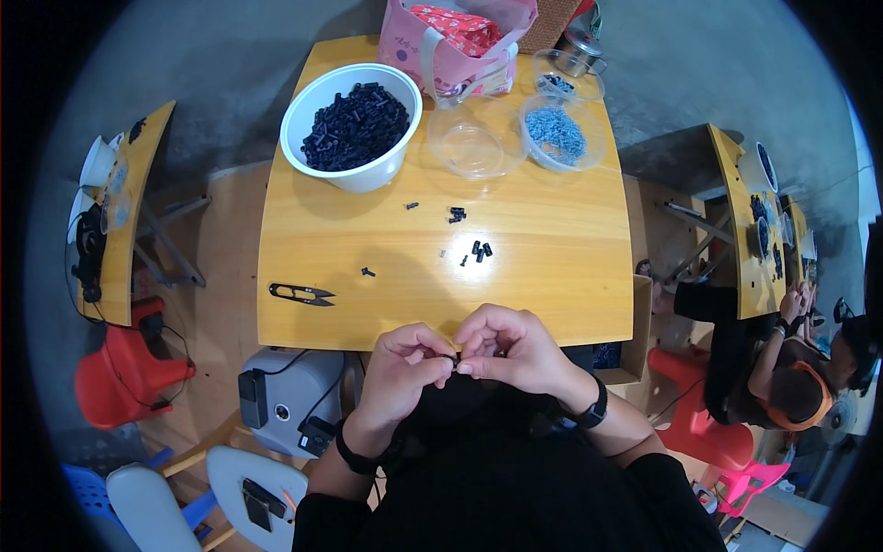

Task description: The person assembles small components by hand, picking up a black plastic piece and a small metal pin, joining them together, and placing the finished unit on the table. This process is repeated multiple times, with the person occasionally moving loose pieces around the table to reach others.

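Observation:
My left hand (pixel 402 370) and my right hand (pixel 511 348) meet at the table's near edge. Their thumbs and fingertips pinch a small dark piece (pixel 455 362), mostly hidden by the fingers. Beyond them on the wooden table (pixel 543 276) lie several short black cylindrical parts (pixel 480 250), with another small group of black parts (pixel 457 215) farther off. A single small black part (pixel 368 272) rests to the left. Black thread snips (pixel 302 294) lie near the left edge, their blades pointing right.
A white bowl (pixel 394 171) of black parts stands at the back left. Clear tubs, one holding blue-grey small pieces (pixel 556 135), and a pink bag (pixel 405 46) fill the back right. Another person (pixel 796 386) works at a table on the right. Red stools (pixel 115 377) flank my table.

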Available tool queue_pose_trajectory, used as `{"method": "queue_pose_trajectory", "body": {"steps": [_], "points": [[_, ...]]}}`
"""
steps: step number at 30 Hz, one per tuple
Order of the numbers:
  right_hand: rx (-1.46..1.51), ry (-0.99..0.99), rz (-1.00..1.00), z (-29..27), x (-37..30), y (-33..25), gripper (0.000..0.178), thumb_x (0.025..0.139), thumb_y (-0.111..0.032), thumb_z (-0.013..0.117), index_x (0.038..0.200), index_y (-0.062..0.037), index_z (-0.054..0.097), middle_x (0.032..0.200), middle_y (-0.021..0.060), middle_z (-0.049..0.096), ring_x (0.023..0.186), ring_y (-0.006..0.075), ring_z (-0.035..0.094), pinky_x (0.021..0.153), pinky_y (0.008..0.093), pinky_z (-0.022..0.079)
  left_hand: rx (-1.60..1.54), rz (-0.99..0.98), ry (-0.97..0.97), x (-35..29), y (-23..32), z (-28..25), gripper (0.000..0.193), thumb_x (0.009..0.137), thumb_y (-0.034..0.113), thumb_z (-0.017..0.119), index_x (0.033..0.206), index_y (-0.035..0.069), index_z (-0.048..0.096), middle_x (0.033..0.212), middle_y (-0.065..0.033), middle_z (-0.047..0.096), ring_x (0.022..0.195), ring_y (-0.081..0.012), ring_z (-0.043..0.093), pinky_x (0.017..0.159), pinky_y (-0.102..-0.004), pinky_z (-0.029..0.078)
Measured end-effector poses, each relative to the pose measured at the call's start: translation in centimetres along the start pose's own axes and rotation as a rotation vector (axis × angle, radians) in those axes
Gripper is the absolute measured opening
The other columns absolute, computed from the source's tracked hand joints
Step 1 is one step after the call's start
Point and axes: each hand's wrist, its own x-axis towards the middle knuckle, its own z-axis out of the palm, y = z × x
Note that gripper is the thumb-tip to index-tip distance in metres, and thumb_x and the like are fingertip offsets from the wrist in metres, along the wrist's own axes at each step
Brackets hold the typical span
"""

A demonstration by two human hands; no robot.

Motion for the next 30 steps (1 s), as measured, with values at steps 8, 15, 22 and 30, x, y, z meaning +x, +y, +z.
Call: {"method": "queue_pose_trajectory", "body": {"steps": [8,15,22,30], "points": [[-0.691,0.403,-0.193,-2.2,4.9,3.8,0.017,0.071,-0.013,0.074,0.08,-0.0023,0.064,0.065,0.0026,0.058,0.055,0.0075,0.054,0.049,0.0218,0.042,-0.376,-0.123,0.113,0.7,-1.9,-4.7,0.01,0.078,0.0,0.056,0.087,0.001,0.058,0.073,-0.0095,0.059,0.061,-0.0149,0.055,0.054,-0.0241,0.046],[-1.186,0.529,-0.363,-2.7,7.0,5.0,0.008,0.069,-0.005,0.068,0.077,-0.0033,0.065,0.068,0.0101,0.059,0.057,0.0252,0.058,0.052,0.0319,0.047,-0.33,-0.09,0.135,0.7,-1.0,-5.5,0.011,0.077,-0.001,0.056,0.087,0.001,0.058,0.077,-0.01,0.06,0.064,-0.0146,0.055,0.055,-0.0239,0.044],[-1.175,0.511,-0.291,-2.4,6.6,5.4,0.006,0.069,-0.002,0.064,0.076,-0.0032,0.065,0.07,0.0106,0.058,0.063,0.0286,0.058,0.057,0.0353,0.048,-0.293,-0.065,0.124,1.0,-0.1,-4.3,0.011,0.077,0.002,0.058,0.089,0.0,0.056,0.076,-0.0108,0.058,0.064,-0.0162,0.054,0.054,-0.0242,0.043],[-0.381,0.291,-0.159,-3.6,3.9,4.7,0.006,0.077,-0.005,0.064,0.077,0.0011,0.062,0.073,0.0057,0.057,0.061,0.0163,0.057,0.054,0.0253,0.044,-0.234,0.017,-0.004,1.0,1.0,-1.1,0.014,0.076,0.0,0.059,0.09,-0.002,0.058,0.077,-0.0118,0.06,0.063,-0.018,0.055,0.055,-0.0248,0.045]]}}
